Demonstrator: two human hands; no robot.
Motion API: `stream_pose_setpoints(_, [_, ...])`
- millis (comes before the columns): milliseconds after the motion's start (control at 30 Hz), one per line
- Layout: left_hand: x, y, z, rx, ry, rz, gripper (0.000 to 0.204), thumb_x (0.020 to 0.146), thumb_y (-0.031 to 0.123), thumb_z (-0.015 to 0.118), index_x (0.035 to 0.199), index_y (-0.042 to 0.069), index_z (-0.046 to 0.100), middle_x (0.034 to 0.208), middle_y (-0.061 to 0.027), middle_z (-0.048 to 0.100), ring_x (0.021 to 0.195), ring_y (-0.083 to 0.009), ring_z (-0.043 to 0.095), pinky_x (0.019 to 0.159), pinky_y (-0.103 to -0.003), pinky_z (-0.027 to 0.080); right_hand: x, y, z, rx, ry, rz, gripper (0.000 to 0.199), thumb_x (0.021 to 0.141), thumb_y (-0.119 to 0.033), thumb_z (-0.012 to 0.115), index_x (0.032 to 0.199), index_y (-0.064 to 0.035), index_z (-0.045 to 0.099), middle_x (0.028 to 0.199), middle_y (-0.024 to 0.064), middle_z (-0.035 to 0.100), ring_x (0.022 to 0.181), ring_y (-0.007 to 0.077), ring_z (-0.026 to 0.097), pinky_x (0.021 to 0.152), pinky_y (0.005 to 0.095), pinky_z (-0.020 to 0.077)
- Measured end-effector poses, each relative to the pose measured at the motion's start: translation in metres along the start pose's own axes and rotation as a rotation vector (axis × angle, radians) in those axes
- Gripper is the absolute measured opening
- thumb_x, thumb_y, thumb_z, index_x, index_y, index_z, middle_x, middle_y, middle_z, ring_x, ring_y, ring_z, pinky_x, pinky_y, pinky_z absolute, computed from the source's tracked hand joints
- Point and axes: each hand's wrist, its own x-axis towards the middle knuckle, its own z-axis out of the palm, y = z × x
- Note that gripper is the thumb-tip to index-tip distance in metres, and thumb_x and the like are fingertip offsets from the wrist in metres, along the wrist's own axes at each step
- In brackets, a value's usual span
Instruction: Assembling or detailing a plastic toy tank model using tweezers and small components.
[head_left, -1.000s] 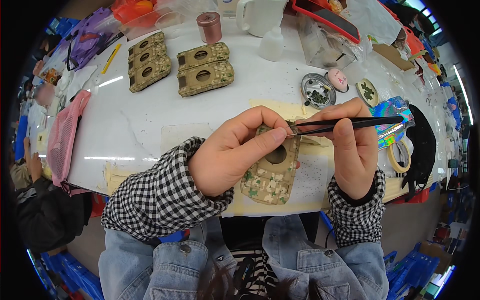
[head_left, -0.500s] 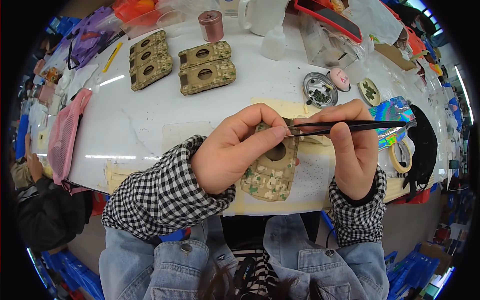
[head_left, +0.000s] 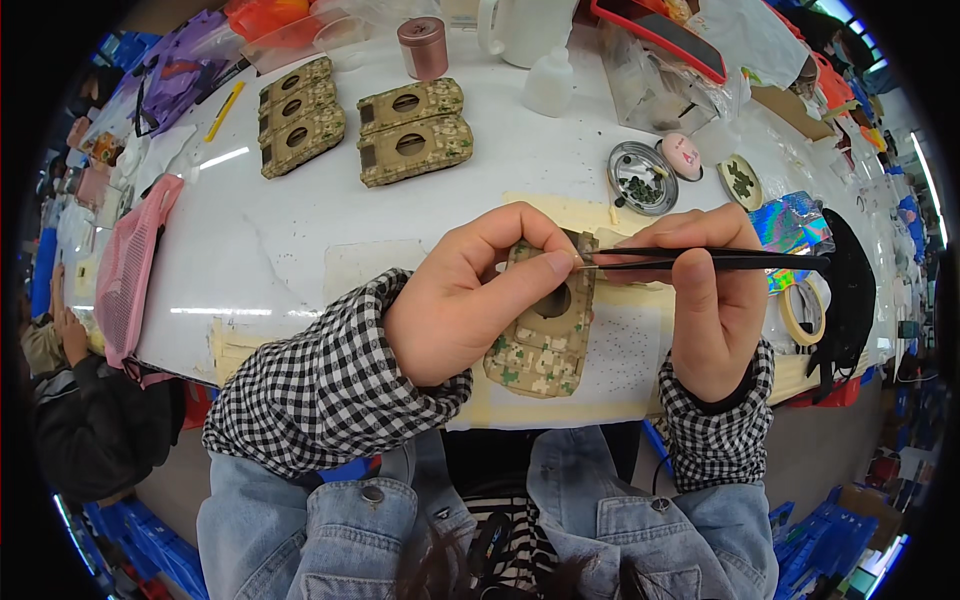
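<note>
The hull [head_left: 538,362], a boxy camouflage shell with a round hole, is clasped in my left grip [head_left: 462,312] at the counter's [head_left: 250,270] near edge. My right grip [head_left: 715,315] is closed round slim black tweezers [head_left: 755,261], tips by my left thumb [head_left: 535,283]; whether they pinch anything, I can't tell. A slip could prick me or scratch the matte skin; a loose hold could drop the hull. Toward the counter's right edge, a round, shiny dish [head_left: 630,160] holds tiny green bits [head_left: 640,190].
</note>
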Motion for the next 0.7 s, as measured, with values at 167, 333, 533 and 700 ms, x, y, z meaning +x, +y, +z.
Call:
stream_pose_setpoints(167, [-0.0012, 0.0046, 0.0007, 0.034, 0.004, -0.033, 0.013, 0.099, 0.016, 0.049, 0.102, 0.003, 0.05, 0.099, -0.0087, 0.062, 0.09, -0.0175, 0.064, 0.088, -0.038, 0.054, 0.0008, 0.0009, -0.0017, -0.012, -0.046, 0.0, 0.02, 0.099, -0.015, 0.05, 0.105, 0.0032, 0.046, 0.1, 0.0146, 0.062, 0.095, 0.0189, 0.065, 0.084, 0.0284, 0.0532])
stream_pose_setpoints(333, [-0.0015, 0.0037, 0.0009, 0.026, 0.004, -0.026, 0.013, 0.099, 0.016, 0.049, 0.101, 0.003, 0.05, 0.103, -0.0101, 0.063, 0.092, -0.0197, 0.065, 0.086, -0.037, 0.055, -0.0003, -0.0004, 0.0, 0.033, -0.068, 0.009, 0.018, 0.099, -0.013, 0.049, 0.107, 0.0032, 0.044, 0.103, 0.0152, 0.06, 0.099, 0.0205, 0.065, 0.086, 0.0298, 0.0528])
stream_pose_setpoints(533, [-0.0008, 0.002, -0.0005, 0.022, -0.004, -0.015, 0.011, 0.098, 0.015, 0.049, 0.1, 0.004, 0.05, 0.103, -0.0104, 0.063, 0.092, -0.0203, 0.065, 0.083, -0.036, 0.055, -0.0002, -0.0005, -0.0003, 0.04, -0.088, -0.002, 0.018, 0.099, -0.012, 0.05, 0.107, 0.0032, 0.044, 0.103, 0.015, 0.06, 0.1, 0.0208, 0.064, 0.088, 0.0303, 0.052])
stream_pose_setpoints(700, [-0.0011, 0.0022, -0.0004, 0.024, 0.008, -0.025, 0.011, 0.098, 0.014, 0.05, 0.099, 0.004, 0.05, 0.104, -0.0111, 0.063, 0.092, -0.0209, 0.065, 0.085, -0.037, 0.054, -0.0003, 0.0003, -0.0013, -0.015, -0.11, -0.012, 0.018, 0.098, -0.013, 0.052, 0.105, 0.0029, 0.046, 0.103, 0.015, 0.061, 0.1, 0.0197, 0.064, 0.088, 0.03, 0.0504])
